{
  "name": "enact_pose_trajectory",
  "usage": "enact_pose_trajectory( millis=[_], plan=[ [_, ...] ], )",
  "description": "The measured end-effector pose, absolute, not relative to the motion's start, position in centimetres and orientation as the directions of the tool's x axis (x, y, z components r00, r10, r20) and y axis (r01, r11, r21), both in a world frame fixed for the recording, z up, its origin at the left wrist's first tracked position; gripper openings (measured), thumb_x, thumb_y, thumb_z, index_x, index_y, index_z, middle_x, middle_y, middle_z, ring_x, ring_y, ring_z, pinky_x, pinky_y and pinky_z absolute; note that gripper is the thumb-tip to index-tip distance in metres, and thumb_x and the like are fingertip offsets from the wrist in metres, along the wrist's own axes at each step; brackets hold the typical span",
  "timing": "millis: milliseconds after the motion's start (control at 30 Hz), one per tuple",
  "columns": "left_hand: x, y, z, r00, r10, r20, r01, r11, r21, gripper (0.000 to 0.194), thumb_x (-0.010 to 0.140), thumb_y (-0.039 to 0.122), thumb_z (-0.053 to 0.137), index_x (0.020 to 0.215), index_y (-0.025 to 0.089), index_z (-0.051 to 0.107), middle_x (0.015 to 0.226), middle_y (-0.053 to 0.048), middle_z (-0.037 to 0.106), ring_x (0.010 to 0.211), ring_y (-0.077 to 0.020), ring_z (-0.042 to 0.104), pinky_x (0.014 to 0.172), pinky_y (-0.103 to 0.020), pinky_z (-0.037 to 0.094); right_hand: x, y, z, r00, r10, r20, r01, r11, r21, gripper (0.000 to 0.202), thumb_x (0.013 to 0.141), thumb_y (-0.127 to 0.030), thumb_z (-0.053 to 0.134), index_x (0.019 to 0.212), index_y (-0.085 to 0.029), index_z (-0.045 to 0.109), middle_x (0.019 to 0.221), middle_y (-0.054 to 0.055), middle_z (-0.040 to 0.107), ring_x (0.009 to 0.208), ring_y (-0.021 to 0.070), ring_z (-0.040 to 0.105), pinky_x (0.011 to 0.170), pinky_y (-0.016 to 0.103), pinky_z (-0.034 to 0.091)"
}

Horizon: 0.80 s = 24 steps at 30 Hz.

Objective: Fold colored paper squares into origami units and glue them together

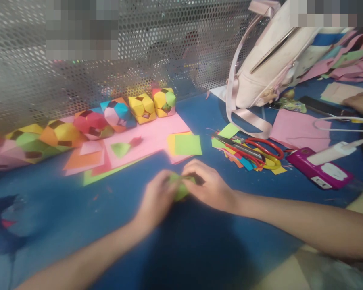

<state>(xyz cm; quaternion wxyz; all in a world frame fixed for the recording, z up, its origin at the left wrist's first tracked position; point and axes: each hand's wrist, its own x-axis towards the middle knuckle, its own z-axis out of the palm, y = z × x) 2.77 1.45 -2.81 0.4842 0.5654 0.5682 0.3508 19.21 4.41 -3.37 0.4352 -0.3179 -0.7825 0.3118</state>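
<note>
My left hand [159, 192] and right hand [211, 186] are pinching green paper [179, 195] between them over the blue table [115, 211]; I'm probably folding it, and any next fold is likely needing gentle pressing.

We hold our left hand [157, 191] and right hand [213, 189] close together, fingers bent inward in a pinch, the left blurred. Our left forearm [103, 255] slants up from lower left; our right forearm [290, 217] extends from the right.
</note>
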Motion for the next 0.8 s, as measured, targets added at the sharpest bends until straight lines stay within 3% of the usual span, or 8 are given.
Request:
enact_pose_trajectory(
  millis=[200, 333, 433, 600, 800],
  plan=[
    [2.9, 1.3, -2.8, 0.112, 0.980, -0.166, 0.283, 0.129, 0.950, 0.011, 0.082, 0.028, 0.051, 0.082, 0.018, 0.052, 0.074, -0.002, 0.065, 0.060, -0.0141, 0.060, 0.058, -0.026, 0.047, 19.1, 4.2, -2.4, -0.331, 0.889, 0.316, 0.271, 0.410, -0.871, 0.018, 0.088, -0.024, 0.044, 0.075, -0.018, 0.055, 0.074, 0.001, 0.056, 0.070, 0.0120, 0.052, 0.064, 0.024, 0.042],
    [2.9, 1.3, -2.9, 0.096, 0.983, -0.157, 0.269, 0.126, 0.955, 0.010, 0.082, 0.028, 0.051, 0.083, 0.018, 0.053, 0.074, -0.002, 0.065, 0.059, -0.0137, 0.060, 0.057, -0.025, 0.047, 19.1, 4.3, -2.5, -0.358, 0.892, 0.277, 0.235, 0.373, -0.897, 0.006, 0.084, -0.023, 0.050, 0.085, -0.018, 0.054, 0.079, 0.000, 0.056, 0.071, 0.0113, 0.052, 0.064, 0.023, 0.043],
    [3.0, 1.3, -2.8, 0.087, 0.984, -0.158, 0.261, 0.131, 0.956, 0.010, 0.081, 0.028, 0.052, 0.081, 0.017, 0.054, 0.071, -0.002, 0.065, 0.058, -0.0139, 0.060, 0.056, -0.024, 0.047, 19.1, 4.4, -3.0, -0.381, 0.871, 0.312, 0.252, 0.422, -0.871, 0.005, 0.080, -0.016, 0.053, 0.078, -0.019, 0.050, 0.072, -0.002, 0.051, 0.065, 0.0105, 0.048, 0.060, 0.022, 0.042],
    [3.1, 1.3, -2.5, 0.086, 0.986, -0.144, 0.282, 0.114, 0.953, 0.009, 0.081, 0.024, 0.050, 0.083, 0.017, 0.055, 0.076, -0.003, 0.066, 0.061, -0.0139, 0.061, 0.058, -0.025, 0.048, 19.2, 4.5, -3.5, -0.425, 0.740, 0.521, 0.194, 0.637, -0.746, 0.015, 0.079, -0.006, 0.044, 0.077, -0.019, 0.051, 0.079, 0.002, 0.052, 0.076, 0.0128, 0.051, 0.069, 0.026, 0.043],
    [2.8, 1.5, -2.5, 0.111, 0.986, -0.128, 0.301, 0.089, 0.950, 0.010, 0.083, 0.024, 0.047, 0.083, 0.018, 0.055, 0.074, -0.003, 0.064, 0.066, -0.0149, 0.061, 0.058, -0.024, 0.047, 19.5, 4.4, -2.7, -0.461, 0.769, 0.444, 0.201, 0.577, -0.792, 0.010, 0.084, -0.016, 0.045, 0.082, -0.018, 0.054, 0.084, 0.005, 0.055, 0.079, 0.0147, 0.054, 0.072, 0.029, 0.045]
  ],
)
